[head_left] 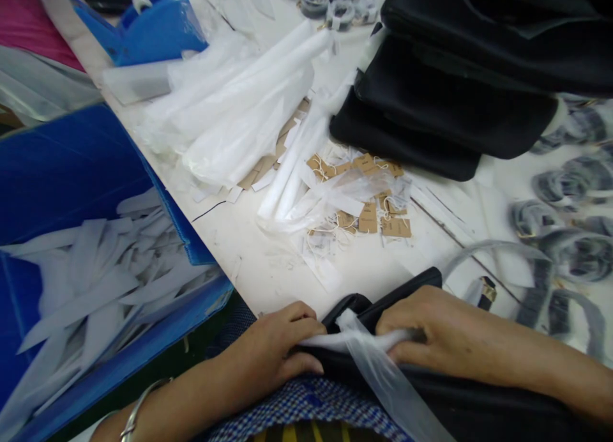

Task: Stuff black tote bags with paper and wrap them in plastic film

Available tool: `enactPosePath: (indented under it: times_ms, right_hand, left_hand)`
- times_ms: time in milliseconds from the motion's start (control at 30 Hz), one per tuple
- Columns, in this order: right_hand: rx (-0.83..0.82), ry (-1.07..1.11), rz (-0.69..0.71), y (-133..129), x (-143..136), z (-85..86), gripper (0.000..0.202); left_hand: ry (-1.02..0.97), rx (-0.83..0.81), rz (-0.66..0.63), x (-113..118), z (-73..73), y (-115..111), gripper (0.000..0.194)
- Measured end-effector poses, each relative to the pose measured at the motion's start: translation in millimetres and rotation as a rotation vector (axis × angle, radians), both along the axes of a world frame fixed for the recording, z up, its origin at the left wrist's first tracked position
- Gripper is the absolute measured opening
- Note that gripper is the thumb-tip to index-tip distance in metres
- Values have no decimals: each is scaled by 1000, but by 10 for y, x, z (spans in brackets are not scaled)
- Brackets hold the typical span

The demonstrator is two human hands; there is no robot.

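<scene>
Both your left hand point(282, 340) and right hand point(416, 324), fingers clamped on white wrap point(332, 342) by the counter's point(253, 260) edge; likely light, soft, slippery: grip its ends.

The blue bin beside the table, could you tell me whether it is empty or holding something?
Holding something: loose white strips lie heaped inside the blue bin.

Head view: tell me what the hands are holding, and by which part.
A white-wrapped strip at a black bag: the left hand grips its left end, the right hand its right end.
</scene>
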State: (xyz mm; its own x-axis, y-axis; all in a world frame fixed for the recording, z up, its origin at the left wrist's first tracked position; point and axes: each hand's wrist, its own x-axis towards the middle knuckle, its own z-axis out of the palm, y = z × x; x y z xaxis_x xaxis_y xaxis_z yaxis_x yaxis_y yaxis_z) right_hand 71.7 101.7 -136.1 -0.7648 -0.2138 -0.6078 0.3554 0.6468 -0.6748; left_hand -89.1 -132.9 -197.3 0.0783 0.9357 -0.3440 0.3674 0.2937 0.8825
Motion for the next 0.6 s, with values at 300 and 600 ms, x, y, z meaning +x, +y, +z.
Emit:
enactPosePath:
  times_ms: [300,600]
  right_hand:
    - [166,164,157,-190,21,-42,9]
    - [443,340,-133,300,570,203,32]
  left_hand:
    - [173,68,47,39,-39,15,17]
    - [101,43,-226,-275,161,32,17]
